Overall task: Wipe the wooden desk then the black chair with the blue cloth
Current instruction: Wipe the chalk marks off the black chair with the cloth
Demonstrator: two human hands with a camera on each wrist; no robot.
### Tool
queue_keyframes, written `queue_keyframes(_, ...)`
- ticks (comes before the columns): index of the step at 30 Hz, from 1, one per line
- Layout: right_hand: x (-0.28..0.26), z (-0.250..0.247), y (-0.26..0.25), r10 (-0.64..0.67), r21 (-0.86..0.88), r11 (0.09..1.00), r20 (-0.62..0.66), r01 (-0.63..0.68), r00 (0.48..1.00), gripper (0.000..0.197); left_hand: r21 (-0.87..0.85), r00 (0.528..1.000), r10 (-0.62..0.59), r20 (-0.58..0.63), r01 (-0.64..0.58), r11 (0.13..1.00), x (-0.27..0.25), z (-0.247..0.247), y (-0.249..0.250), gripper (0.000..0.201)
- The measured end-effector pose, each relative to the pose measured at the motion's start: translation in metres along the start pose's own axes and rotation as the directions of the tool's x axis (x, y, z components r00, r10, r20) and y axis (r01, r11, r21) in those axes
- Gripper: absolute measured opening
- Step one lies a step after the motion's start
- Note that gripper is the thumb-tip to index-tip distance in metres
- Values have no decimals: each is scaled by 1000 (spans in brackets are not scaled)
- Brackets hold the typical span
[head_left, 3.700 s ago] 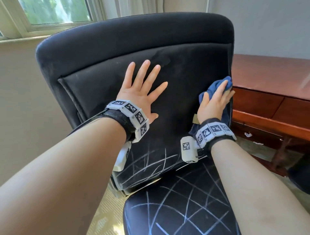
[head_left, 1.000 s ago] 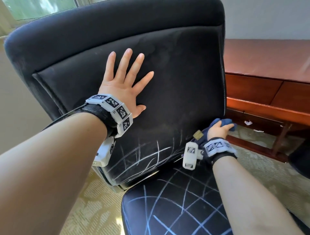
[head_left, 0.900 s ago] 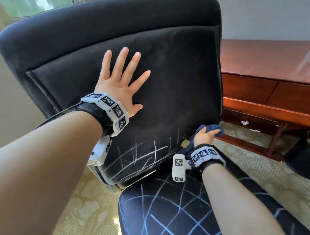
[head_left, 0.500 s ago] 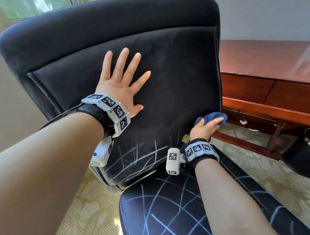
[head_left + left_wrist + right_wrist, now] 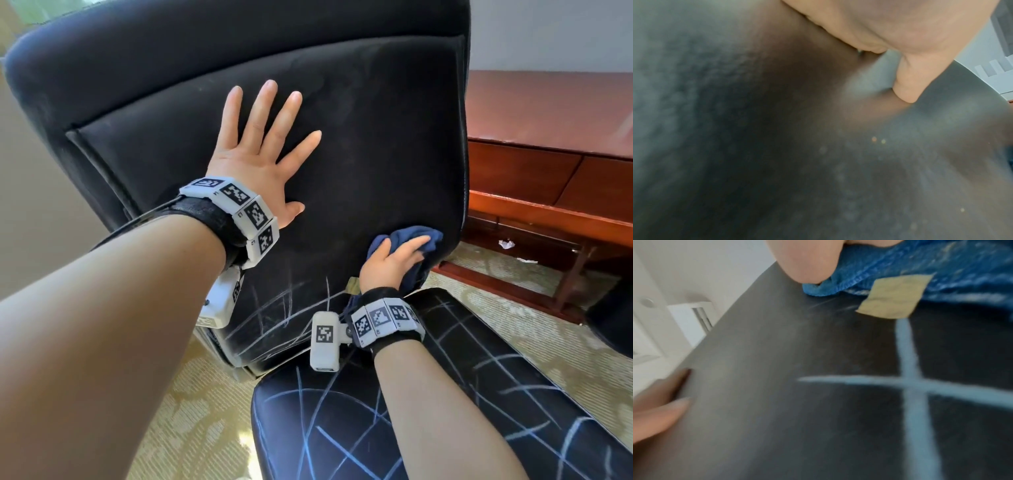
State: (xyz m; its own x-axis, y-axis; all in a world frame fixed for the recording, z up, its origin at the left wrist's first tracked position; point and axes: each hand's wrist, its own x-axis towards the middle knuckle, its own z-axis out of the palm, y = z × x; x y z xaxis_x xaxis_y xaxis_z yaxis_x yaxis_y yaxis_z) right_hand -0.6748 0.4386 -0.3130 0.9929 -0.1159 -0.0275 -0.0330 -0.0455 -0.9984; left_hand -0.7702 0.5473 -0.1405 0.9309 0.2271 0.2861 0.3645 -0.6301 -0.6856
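Note:
The black chair fills the head view, with pale chalk lines across the lower backrest and the seat. My left hand lies flat on the middle of the backrest, fingers spread. My right hand grips the bunched blue cloth and presses it on the backrest's lower right, near the side edge. In the right wrist view the blue cloth and its tan label sit just above a chalk cross. The left wrist view shows only my thumb on blurred dark fabric.
The wooden desk stands to the right of the chair, close to the backrest's edge, with its lower rail near the floor. Patterned beige carpet lies under the chair. A dark object sits at the far right.
My right hand has carried the cloth down the backrest's right edge, from the upper part to the lower part, then a little inward. The left hand has stayed flat on the backrest.

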Motion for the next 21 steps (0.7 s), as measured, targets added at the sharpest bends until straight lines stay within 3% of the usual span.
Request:
queue_keyframes(3,6,-4,7,22,-31,999,-71,-24,997,62,-5,1000,5,-11,-5,1000,1,1,0,87)
queue_keyframes(5,6,-8,11,129,-10,991,-94,-131,987,62,-2,1000,2,-12,-2,1000,2,3,0,87)
queue_keyframes(8,-12,-8,16,213,-8,977,-7,-213,977,60,1,1000,-3,-18,3,1000,2,4,1,87)
queue_keyframes(14,-62,15,5,-105,24,994,198,103,975,60,25,999,-2,-52,4,1000,0,5,0,88)
queue_keyframes(17,-41,19,-10,-234,-12,971,143,238,962,62,29,998,9,-58,-7,1000,-1,4,1,89)
queue_keyframes(21,-10,8,-3,-216,-76,973,47,219,975,63,17,997,10,-77,-8,1000,2,6,0,89)
